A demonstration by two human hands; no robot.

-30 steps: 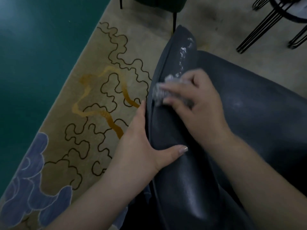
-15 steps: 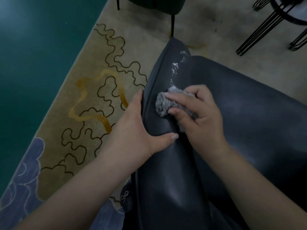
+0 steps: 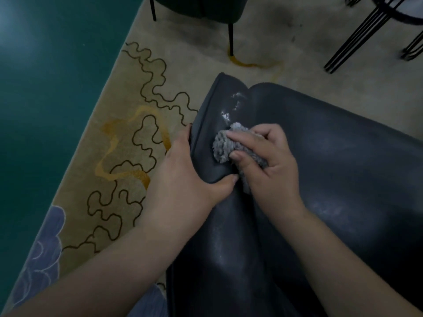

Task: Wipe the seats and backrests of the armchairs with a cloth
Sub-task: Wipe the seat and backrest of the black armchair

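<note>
A dark grey leather armchair (image 3: 332, 168) fills the right and lower part of the head view. Its raised arm edge (image 3: 212, 110) runs toward the top and shows wet shiny streaks. My right hand (image 3: 272, 165) grips a bunched grey fluffy cloth (image 3: 225, 145) and presses it against the arm's inner face. My left hand (image 3: 183, 177) clasps the arm from the outside, fingers behind the edge and thumb across the leather just below the cloth.
A beige carpet (image 3: 128, 138) with brown squiggles and gold lines lies left of the chair, beside a teal floor (image 3: 45, 88). Another dark chair (image 3: 196, 5) on thin legs stands at the top. Black wire legs (image 3: 357, 37) of a table stand at the top right.
My right hand has drawn the cloth down the arm toward me, from near the wet streaks to just above my left thumb. The view has shifted, so the chair sits lower in frame.
</note>
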